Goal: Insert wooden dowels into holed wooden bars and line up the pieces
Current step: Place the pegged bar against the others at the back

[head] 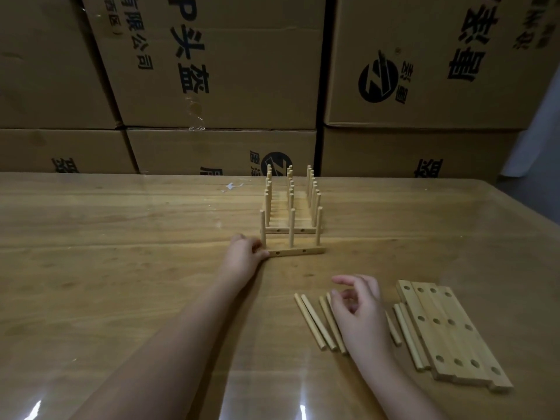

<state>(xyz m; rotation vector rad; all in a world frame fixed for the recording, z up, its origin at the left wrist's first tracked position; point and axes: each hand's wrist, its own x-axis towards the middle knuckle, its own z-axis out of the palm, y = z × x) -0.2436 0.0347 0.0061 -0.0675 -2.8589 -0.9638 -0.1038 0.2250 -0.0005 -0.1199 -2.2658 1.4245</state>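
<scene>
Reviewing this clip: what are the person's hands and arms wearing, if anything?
Nothing visible. The left hand and right hand are bare, with no gloves, rings or watch in view. Both forearms are bare too; no sleeve shows up to the picture's lower edge.

This looks like a storeroom or small factory packing area. Big cardboard cartons (218,62) printed with black Chinese characters and a round logo (378,80) are stacked in tiers across the whole top half of the frame, tight against the far edge of a wooden bench (121,237). The bench has a glossy clear cover that reflects lights at the bottom. The lighting is dim.
</scene>
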